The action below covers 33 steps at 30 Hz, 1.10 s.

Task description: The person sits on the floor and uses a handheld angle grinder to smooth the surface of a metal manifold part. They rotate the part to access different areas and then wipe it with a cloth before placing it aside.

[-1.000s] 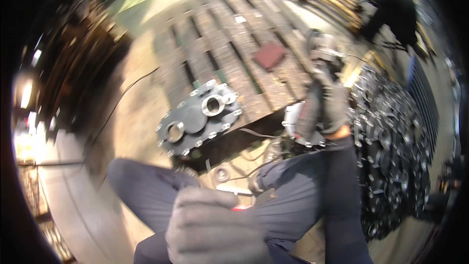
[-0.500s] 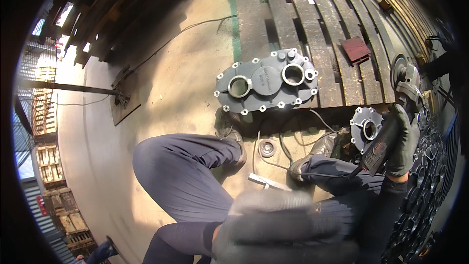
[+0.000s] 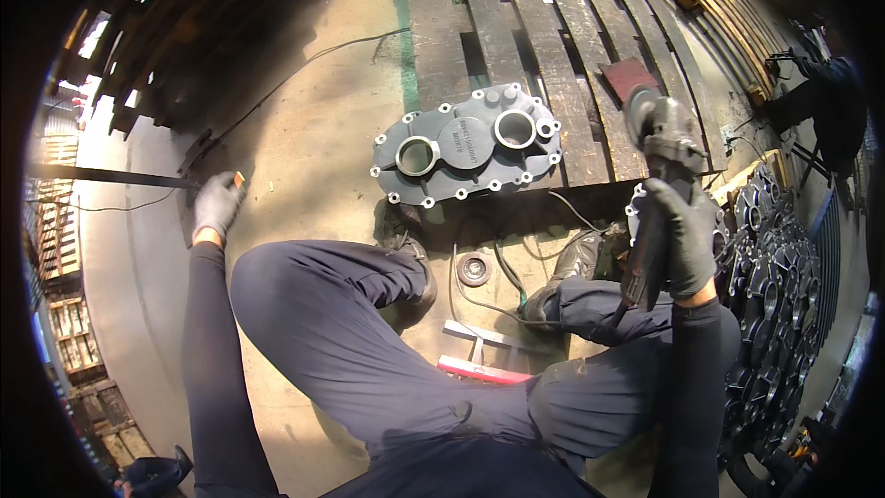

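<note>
If the right hand (image 3: 690, 242), fingers wrapped round the angle grinder (image 3: 648, 249) at the near right corner of the wooden pallet (image 3: 430, 9), loosens, the grinder may twist. The grey cover casting (image 3: 466, 142) overhangs the pallet's near left corner; knocks may tip it. Grinder: black body, silver head. Left hand (image 3: 218, 206), left of the pallet: fingers together; pinch indeterminable.

A workshop: angle grinder (image 3: 648, 244), piled metal castings (image 3: 765, 314) (and a wooden pallet (image 3: 502, 46)).

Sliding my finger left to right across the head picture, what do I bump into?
Dark bar, left hand, grey metal cover, right hand holding a grinder, pile of dark metal parts.
</note>
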Each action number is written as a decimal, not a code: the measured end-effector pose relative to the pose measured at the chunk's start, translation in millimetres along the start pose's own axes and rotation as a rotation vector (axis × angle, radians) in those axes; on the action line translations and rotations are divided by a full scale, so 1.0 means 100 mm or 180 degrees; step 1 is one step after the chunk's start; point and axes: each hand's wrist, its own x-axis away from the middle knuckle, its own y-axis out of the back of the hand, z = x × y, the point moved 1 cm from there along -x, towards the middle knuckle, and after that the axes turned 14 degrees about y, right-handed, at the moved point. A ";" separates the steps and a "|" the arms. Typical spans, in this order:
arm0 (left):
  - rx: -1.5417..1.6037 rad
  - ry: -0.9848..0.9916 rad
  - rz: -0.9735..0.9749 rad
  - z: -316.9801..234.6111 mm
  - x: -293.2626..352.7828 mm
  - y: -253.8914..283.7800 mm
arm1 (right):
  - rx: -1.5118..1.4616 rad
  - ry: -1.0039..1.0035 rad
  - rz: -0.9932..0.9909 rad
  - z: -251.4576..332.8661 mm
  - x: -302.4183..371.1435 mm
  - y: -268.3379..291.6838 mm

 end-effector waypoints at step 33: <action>0.2558 -0.0998 0.1140 -2.61 1.64 1.63 | 0.1549 -0.0706 0.1965 -0.67 -1.50 -1.37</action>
